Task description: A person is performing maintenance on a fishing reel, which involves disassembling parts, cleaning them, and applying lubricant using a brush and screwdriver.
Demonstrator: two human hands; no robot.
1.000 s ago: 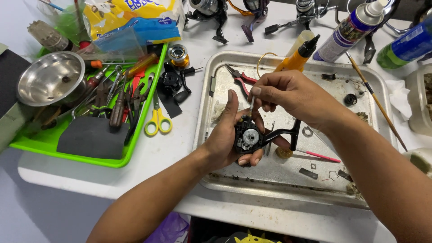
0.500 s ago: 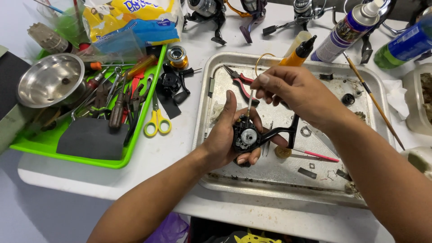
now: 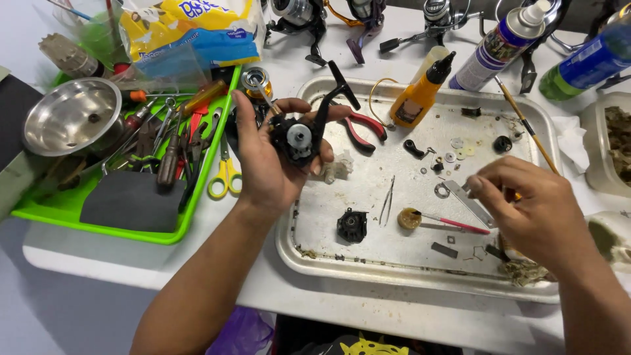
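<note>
My left hand [image 3: 266,164] is up over the near-left corner of the metal tray [image 3: 368,266], fingers curled around a black fishing reel body [image 3: 299,139], clamped on it from below and both sides. Its open side faces me, a pale round gear showing in the middle, and its black stem sticks up past my fingertips toward the far rim. How much of the body sits in my palm I can't tell; my fingers cover its lower edge.

My right hand [image 3: 529,213] hovers low over the tray's right side, back of the hand to the camera. Thumb and forefinger are pinched together just beside a flat metal strip [image 3: 468,202], but whether they grip it or some smaller part, I can't make out; the fingertips hide the spot.

On the tray floor lie a black round reel part [image 3: 352,225], thin tweezers [image 3: 388,200], a small brush with a pink handle [image 3: 434,221], red-handled pliers [image 3: 363,128] and an orange oil bottle [image 3: 420,92], with washers scattered near the far right, too small to sort.

Left of the tray, a green tray [image 3: 118,230] holds tools in a jumble; yellow-handled scissors [image 3: 225,176] lie at its edge. More reels along the far edge are cut off by the frame.
</note>
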